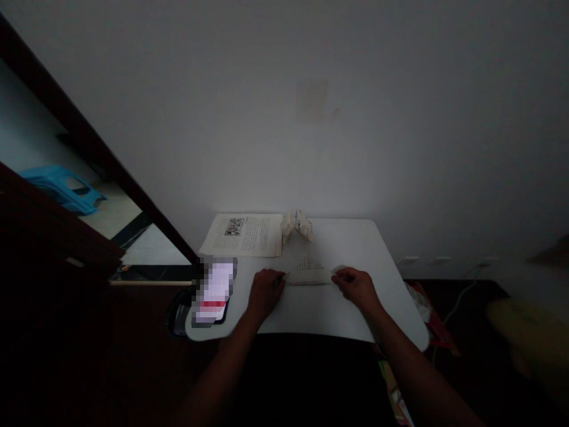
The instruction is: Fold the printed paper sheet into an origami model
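Note:
A folded triangle of printed paper [309,271] lies in the middle of a small white table [355,308]. My left hand [264,292] pinches the triangle's left corner, its fingers closed on the paper. At the right corner my right hand [357,287] does the same, fingers curled over the paper's edge. Both hands rest on the tabletop, with the paper stretched between them.
A stack of printed sheets [244,235] lies at the table's back left. Two small folded paper shapes [297,225] stand beside it by the wall. A phone [214,290] lies at the left edge. A blue stool [62,188] stands beyond a doorway on the left.

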